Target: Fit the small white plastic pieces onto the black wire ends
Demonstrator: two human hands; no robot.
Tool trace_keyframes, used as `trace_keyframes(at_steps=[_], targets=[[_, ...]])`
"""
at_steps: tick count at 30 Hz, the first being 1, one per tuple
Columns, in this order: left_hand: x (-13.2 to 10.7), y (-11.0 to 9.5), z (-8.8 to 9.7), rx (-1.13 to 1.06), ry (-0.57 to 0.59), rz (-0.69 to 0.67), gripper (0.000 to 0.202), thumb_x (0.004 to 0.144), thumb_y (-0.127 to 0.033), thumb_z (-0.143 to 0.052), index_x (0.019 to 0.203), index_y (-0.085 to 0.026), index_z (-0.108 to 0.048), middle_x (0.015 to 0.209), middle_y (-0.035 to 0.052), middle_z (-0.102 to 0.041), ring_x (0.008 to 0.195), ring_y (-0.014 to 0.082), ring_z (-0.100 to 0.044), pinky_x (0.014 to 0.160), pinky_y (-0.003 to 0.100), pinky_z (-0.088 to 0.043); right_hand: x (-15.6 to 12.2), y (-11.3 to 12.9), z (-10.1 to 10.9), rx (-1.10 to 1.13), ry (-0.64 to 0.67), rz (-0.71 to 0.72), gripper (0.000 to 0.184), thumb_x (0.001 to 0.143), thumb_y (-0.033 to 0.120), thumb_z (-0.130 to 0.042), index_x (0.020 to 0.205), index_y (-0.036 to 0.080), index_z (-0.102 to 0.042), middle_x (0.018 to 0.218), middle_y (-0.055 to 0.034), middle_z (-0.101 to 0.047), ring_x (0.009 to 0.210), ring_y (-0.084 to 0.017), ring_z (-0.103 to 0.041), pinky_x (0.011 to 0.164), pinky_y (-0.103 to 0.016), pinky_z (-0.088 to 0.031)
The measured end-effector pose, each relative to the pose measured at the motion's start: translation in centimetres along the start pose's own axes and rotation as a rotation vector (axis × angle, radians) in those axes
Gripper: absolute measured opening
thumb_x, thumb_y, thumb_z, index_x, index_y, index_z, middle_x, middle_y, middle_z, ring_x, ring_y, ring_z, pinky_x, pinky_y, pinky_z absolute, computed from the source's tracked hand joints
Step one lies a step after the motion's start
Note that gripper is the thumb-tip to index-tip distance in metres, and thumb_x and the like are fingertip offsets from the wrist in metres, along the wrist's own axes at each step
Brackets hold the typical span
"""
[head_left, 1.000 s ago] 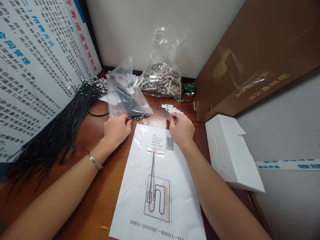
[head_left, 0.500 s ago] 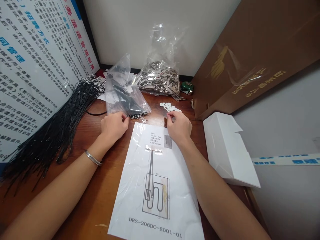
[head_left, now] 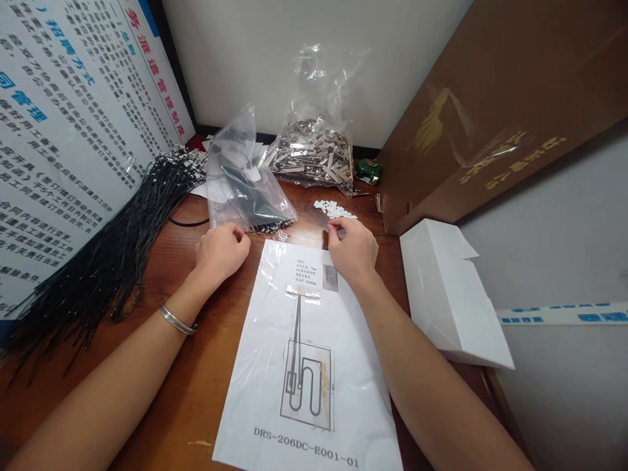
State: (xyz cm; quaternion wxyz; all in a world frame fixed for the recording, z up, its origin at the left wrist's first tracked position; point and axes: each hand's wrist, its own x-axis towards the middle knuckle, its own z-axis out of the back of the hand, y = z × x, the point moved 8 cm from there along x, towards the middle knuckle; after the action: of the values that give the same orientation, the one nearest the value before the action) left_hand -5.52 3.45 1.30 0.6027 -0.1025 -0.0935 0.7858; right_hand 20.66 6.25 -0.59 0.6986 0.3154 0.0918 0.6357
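My left hand point(head_left: 222, 252) rests with curled fingers by the lower left corner of a clear plastic bag point(head_left: 228, 190) of black wires. Whether it grips anything is hidden. Over the top right edge of a printed drawing sheet point(head_left: 265, 366), my right hand point(head_left: 354, 247) is closed, thumb and forefinger pinched together. Anything between those fingertips is too small to make out. Just beyond them lies a small heap of white pieces point(head_left: 334, 209). The sheet is in a clear sleeve and shows a looped wire layout.
A clear bag of metal strips point(head_left: 311, 154) stands against the wall, beside a green object point(head_left: 367, 171). Bundled black wires point(head_left: 118, 242) spread along the left. A brown box point(head_left: 432, 137) and a folded white carton point(head_left: 444, 294) border the right side.
My left hand has drawn slightly left, away from the bag. My right hand keeps its pinch by the white pieces, almost unmoved.
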Motion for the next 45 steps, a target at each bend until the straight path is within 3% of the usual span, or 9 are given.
trace_keyframes(at_steps=[6, 8, 12, 15, 22, 28, 32, 39, 45], targets=[[-0.2, 0.1, -0.1, -0.042, 0.006, 0.026, 0.024, 0.08, -0.036, -0.049, 0.089, -0.025, -0.069, 0.097, 0.0066, -0.076, 0.1, 0.0313, -0.068, 0.085, 0.04, -0.052, 0.0, 0.2, 0.0, -0.009, -0.005, 0.044, 0.024, 0.089, 0.024, -0.049, 0.097, 0.021, -0.071, 0.105, -0.008, -0.073, 0.093, -0.026, -0.063, 0.074, -0.035, -0.043], [-0.1, 0.1, -0.1, -0.04, 0.009, 0.031, 0.024, 0.08, -0.037, -0.049, 0.087, -0.025, -0.068, 0.096, 0.0072, -0.076, 0.1, 0.0328, -0.068, 0.085, 0.042, -0.052, -0.5, 1.9, -0.3, 0.002, 0.043, 0.17, 0.027, 0.091, 0.023, -0.047, 0.103, 0.021, -0.071, 0.108, -0.0074, -0.073, 0.095, -0.025, -0.064, 0.077, -0.035, -0.044], [0.4, 0.1, -0.2, -0.02, 0.032, 0.018, 0.026, 0.08, -0.039, -0.047, 0.086, -0.025, -0.068, 0.099, 0.0086, -0.076, 0.1, 0.035, -0.068, 0.087, 0.046, -0.051, -2.9, 6.8, -2.4, -0.094, 0.284, 0.448, 0.039, 0.096, 0.02, -0.041, 0.128, 0.025, -0.063, 0.111, -0.0062, -0.07, 0.091, -0.022, -0.065, 0.072, -0.032, -0.042], [0.6, 0.0, -0.3, 0.003, 0.06, 0.001, 0.029, 0.081, -0.041, -0.045, 0.084, -0.024, -0.069, 0.1, 0.0105, -0.076, 0.101, 0.0356, -0.068, 0.089, 0.046, -0.051, -3.8, 8.9, -3.6, -0.251, 0.355, 0.52, 0.048, 0.097, 0.017, -0.037, 0.141, 0.028, -0.052, 0.108, -0.0071, -0.069, 0.084, -0.022, -0.065, 0.062, -0.032, -0.036], [0.8, 0.0, -0.4, 0.008, 0.064, -0.026, 0.03, 0.08, -0.041, -0.045, 0.082, -0.024, -0.069, 0.1, 0.0108, -0.076, 0.1, 0.0358, -0.068, 0.088, 0.046, -0.051, -2.4, 10.2, -4.5, -0.336, 0.348, 0.529, 0.036, 0.096, 0.02, -0.041, 0.116, 0.027, -0.07, 0.103, -0.0073, -0.07, 0.082, -0.023, -0.066, 0.059, -0.032, -0.034], [0.7, -0.1, -0.3, -0.017, 0.055, -0.044, 0.027, 0.081, -0.039, -0.045, 0.084, -0.024, -0.067, 0.101, 0.0095, -0.075, 0.1, 0.0358, -0.067, 0.086, 0.046, -0.05, -2.1, 11.2, -5.5, -0.364, 0.32, 0.562, 0.033, 0.098, 0.023, -0.041, 0.101, 0.022, -0.074, 0.1, -0.0073, -0.07, 0.08, -0.021, -0.066, 0.057, -0.032, -0.03], [0.4, -0.2, -0.5, -0.063, 0.078, -0.052, 0.022, 0.079, -0.035, -0.046, 0.083, -0.023, -0.064, 0.096, 0.0086, -0.075, 0.096, 0.0336, -0.067, 0.08, 0.042, -0.048, -1.9, 11.3, -6.0, -0.368, 0.315, 0.546, 0.035, 0.1, 0.024, -0.039, 0.102, 0.022, -0.074, 0.103, -0.0052, -0.071, 0.079, -0.02, -0.066, 0.056, -0.032, -0.026], [-3.1, -2.2, -1.0, -0.204, 0.172, -0.152, 0.015, 0.075, -0.031, -0.051, 0.071, -0.022, -0.062, 0.074, 0.0038, -0.069, 0.074, 0.0235, -0.062, 0.063, 0.032, -0.036, -1.5, 11.2, -6.1, -0.355, 0.308, 0.514, 0.036, 0.099, 0.025, -0.039, 0.106, 0.024, -0.074, 0.107, -0.0056, -0.071, 0.081, -0.021, -0.067, 0.057, -0.034, -0.029], [-7.4, -4.6, -2.3, -0.47, 0.449, -0.237, 0.012, 0.074, -0.027, -0.052, 0.067, -0.02, -0.059, 0.059, -0.0017, -0.056, 0.059, 0.0152, -0.048, 0.057, 0.029, -0.031, -1.7, 10.7, -5.6, -0.208, 0.32, 0.546, 0.031, 0.097, 0.023, -0.045, 0.114, 0.023, -0.071, 0.109, -0.0057, -0.073, 0.087, -0.023, -0.068, 0.065, -0.033, -0.041]])
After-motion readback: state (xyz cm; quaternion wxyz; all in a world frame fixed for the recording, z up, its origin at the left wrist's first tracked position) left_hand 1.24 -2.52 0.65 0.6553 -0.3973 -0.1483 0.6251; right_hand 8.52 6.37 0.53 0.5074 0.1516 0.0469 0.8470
